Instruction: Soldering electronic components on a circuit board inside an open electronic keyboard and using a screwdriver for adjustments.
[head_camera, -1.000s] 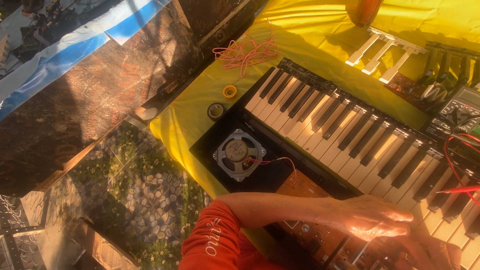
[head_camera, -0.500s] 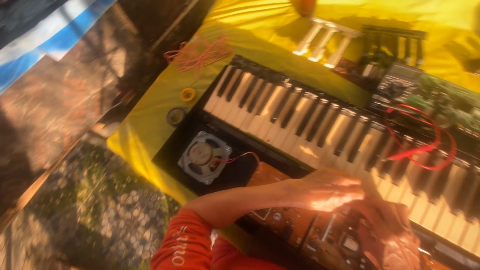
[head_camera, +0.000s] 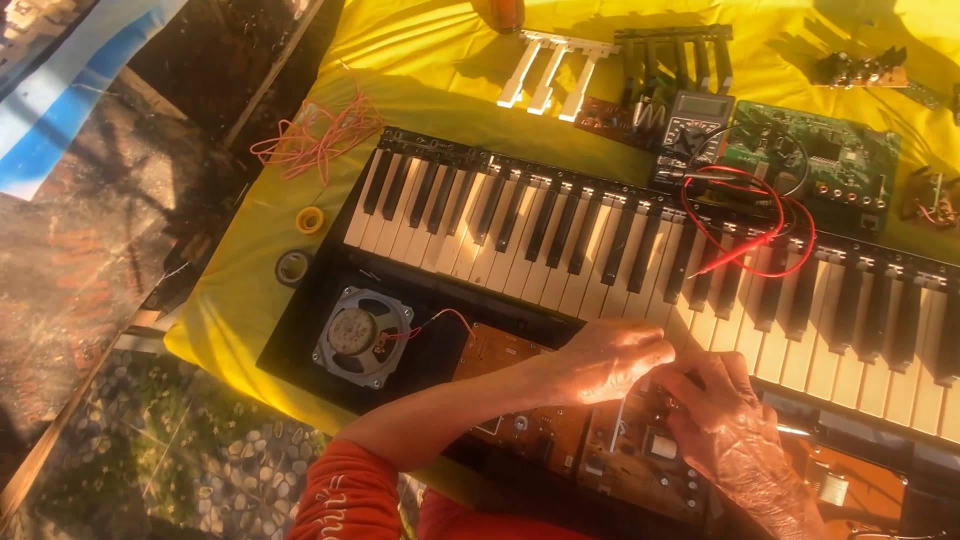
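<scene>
One head-worn view looks steeply down, close over the keyboard.

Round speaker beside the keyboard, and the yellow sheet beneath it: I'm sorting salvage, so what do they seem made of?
Round speaker: apparently a dull grey metal frame with a matte paper-like cone. Yellow sheet: likely soft cloth, since it creases and drapes over the edge.

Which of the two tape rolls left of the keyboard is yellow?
The yellow tape roll, the one farther from the speaker; the dark tape roll lies nearer it.

Yellow cloth, black-and-white keys
</scene>
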